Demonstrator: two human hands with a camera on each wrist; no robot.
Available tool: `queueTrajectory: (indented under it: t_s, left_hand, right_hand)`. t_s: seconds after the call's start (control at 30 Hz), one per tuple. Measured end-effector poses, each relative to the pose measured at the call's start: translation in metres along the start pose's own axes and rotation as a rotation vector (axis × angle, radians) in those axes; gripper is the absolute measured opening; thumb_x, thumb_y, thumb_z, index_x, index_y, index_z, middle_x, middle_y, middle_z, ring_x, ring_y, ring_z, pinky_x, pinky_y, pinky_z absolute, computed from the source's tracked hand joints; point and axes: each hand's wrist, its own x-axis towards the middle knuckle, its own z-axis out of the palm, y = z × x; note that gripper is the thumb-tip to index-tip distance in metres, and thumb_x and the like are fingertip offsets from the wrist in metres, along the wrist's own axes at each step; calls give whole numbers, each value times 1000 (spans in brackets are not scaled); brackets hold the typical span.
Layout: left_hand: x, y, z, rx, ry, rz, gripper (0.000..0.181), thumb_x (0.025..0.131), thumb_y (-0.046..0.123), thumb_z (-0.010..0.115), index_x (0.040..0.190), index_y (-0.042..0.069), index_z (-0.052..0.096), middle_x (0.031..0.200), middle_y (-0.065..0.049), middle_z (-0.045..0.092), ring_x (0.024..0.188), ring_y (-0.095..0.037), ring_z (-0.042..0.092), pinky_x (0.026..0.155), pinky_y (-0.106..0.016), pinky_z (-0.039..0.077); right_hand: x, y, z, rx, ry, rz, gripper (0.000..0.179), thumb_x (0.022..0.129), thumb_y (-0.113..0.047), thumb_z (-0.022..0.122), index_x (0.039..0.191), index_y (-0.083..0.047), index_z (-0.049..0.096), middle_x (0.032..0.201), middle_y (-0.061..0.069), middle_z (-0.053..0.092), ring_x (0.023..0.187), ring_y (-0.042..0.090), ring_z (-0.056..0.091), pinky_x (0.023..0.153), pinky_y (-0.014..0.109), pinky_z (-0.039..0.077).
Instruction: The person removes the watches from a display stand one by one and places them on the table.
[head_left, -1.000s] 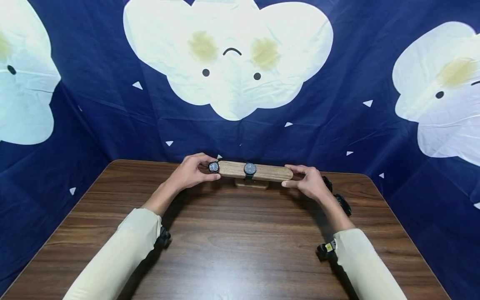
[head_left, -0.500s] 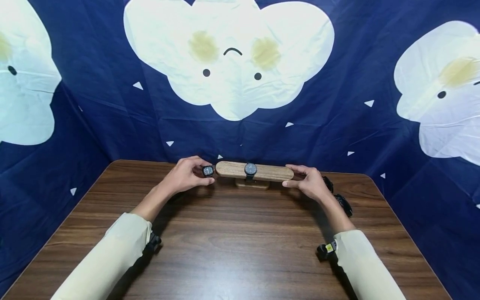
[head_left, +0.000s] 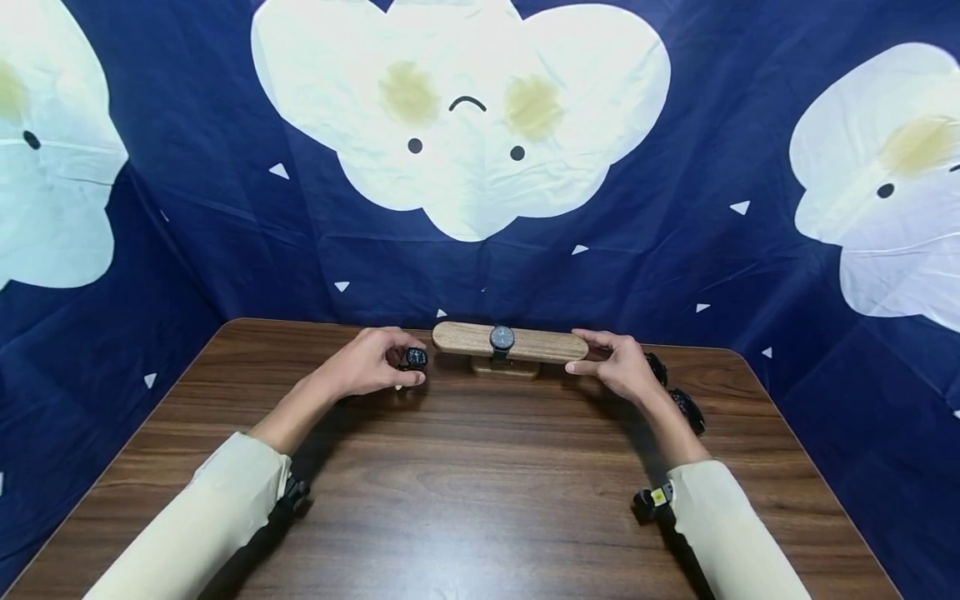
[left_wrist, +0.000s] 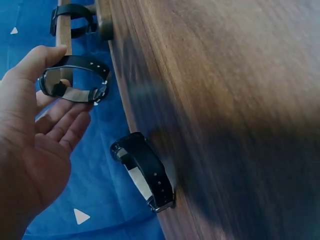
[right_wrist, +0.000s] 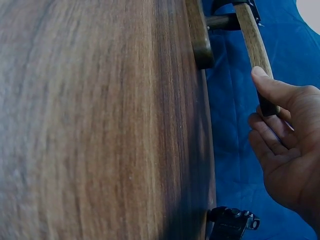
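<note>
Across the upper half of the head view, a dark blue cloth with white clouds. Below, filling the lower half, a brown wooden table. Near its far edge, upper middle, a wooden stand: stiff, probably light enough to tip, so best held at the rounded ends. At its right end, the right hand, gripping it by thumb and fingers. Left of centre, the left hand, pinching a square-faced watch clear of the stand. Right of the right hand, dark objects, details unclear. Mid-stand, strapped round the wood, a round-faced watch. As for the pinched one: likely light, strap pliant, glass smooth and scratchable; best taken by the case sides.
</note>
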Motion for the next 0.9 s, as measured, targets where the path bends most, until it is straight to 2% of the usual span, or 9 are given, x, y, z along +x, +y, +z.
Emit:
queueTrajectory:
  t_s: [0.27, 0.43, 0.57, 0.63, 0.73, 0.83, 0.9]
  left_hand:
    - [-7, 1, 2, 47, -12, 18, 45, 89, 30, 95, 125, 8, 83, 104, 0, 79, 91, -21, 70, 79, -29, 54]
    - [-11, 5, 2, 78, -14, 42, 43, 88, 31, 96, 123, 9, 85, 105, 1, 80, 95, -19, 70, 83, -32, 57]
    - [-15, 7, -1, 104, -18, 38, 45, 88, 31, 96, 124, 8, 85, 104, 2, 79, 95, -19, 70, 86, -36, 58]
    - [-19, 8, -4, 114, -17, 33, 43, 88, 31, 96, 123, 9, 85, 103, 3, 79, 94, -19, 70, 85, -36, 57]
    - [-25, 7, -8, 120, -16, 26, 40, 88, 32, 96, 121, 10, 85, 100, 4, 77, 91, -17, 69, 82, -34, 56]
    - [-32, 6, -13, 127, -12, 20, 39, 88, 31, 96, 120, 10, 86, 98, 4, 76, 88, -15, 68, 77, -30, 55]
    - [-37, 4, -16, 128, -13, 13, 41, 89, 30, 96, 122, 8, 85, 98, 3, 75, 86, -15, 67, 74, -28, 54]
  right_hand:
    - [0, 1, 2, -6, -5, -8, 68, 92, -17, 96, 154, -6, 70, 149, 25, 73, 131, 40, 76, 89, 11, 55]
    - [0, 0, 1, 6, 3, -10, 68, 91, -15, 96, 153, -5, 70, 148, 25, 74, 132, 40, 76, 88, 8, 53]
    - [-1, 1, 1, 4, 7, -11, 67, 92, -15, 96, 153, -5, 70, 148, 25, 73, 133, 40, 75, 89, 9, 54]
    - [-1, 1, 0, -6, 8, -12, 67, 92, -17, 96, 153, -6, 70, 149, 25, 73, 134, 40, 75, 94, 15, 57]
    - [-1, 1, 0, -22, 8, -12, 67, 92, -19, 96, 154, -7, 70, 149, 24, 73, 134, 40, 75, 103, 31, 62]
    - [-1, 1, 0, -30, 5, -10, 67, 93, -20, 95, 154, -8, 70, 149, 23, 73, 135, 40, 74, 110, 48, 61]
    - [0, 0, 0, -35, 2, -8, 67, 93, -21, 95, 154, -8, 70, 150, 24, 73, 135, 41, 74, 112, 54, 60]
